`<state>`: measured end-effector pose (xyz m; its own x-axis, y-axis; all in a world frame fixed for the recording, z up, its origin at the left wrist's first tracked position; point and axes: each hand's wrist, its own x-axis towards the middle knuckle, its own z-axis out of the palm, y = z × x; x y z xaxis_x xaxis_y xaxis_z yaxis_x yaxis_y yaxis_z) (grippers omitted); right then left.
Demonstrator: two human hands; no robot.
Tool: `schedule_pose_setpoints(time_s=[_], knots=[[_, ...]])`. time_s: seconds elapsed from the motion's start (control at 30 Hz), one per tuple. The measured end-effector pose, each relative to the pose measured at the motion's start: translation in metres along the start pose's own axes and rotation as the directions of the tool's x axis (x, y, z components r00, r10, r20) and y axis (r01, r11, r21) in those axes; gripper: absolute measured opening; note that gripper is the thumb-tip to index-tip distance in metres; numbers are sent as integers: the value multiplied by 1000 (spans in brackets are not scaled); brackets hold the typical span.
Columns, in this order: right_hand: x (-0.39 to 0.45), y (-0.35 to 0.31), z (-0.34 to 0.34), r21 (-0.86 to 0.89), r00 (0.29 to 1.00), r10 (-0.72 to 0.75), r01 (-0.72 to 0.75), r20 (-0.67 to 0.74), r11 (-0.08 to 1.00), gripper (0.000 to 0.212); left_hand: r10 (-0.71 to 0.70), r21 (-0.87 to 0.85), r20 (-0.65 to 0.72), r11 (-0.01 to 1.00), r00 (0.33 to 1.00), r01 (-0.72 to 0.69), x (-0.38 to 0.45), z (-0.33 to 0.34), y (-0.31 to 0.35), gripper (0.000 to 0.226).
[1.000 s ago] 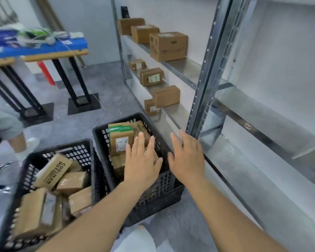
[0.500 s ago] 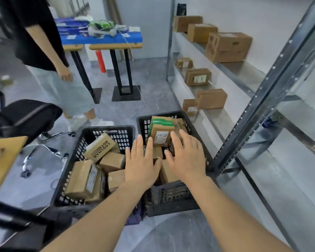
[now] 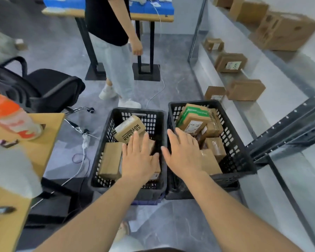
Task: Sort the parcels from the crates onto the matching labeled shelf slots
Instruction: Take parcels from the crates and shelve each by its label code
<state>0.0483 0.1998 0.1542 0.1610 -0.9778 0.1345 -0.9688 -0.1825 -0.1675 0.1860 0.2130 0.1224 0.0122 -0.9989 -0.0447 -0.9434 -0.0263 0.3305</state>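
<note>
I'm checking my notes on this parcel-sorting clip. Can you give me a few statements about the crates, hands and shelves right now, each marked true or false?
1. Two black perforated plastic crates stand side by side on the floor. True.
2. The left hand grips a parcel. False: it is open and flat above the left crate.
3. The brown cardboard box with green tape is in the right crate. True.
4. The metal shelves hold no boxes. False: several cardboard boxes sit there.
5. The right hand is open over the right crate. True.

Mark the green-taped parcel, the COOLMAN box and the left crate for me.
green-taped parcel [image 3: 193, 113], head view, green top face.
COOLMAN box [image 3: 130, 131], head view, printed side.
left crate [image 3: 129, 187], head view, near wall.
</note>
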Motion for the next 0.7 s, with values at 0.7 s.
schedule_pose_setpoints(time_s=[0.7], knots=[[78,-80,143,92,918,155,-201,365,975,44,-348,-193,278,893,895,407,71,27,-203,49]])
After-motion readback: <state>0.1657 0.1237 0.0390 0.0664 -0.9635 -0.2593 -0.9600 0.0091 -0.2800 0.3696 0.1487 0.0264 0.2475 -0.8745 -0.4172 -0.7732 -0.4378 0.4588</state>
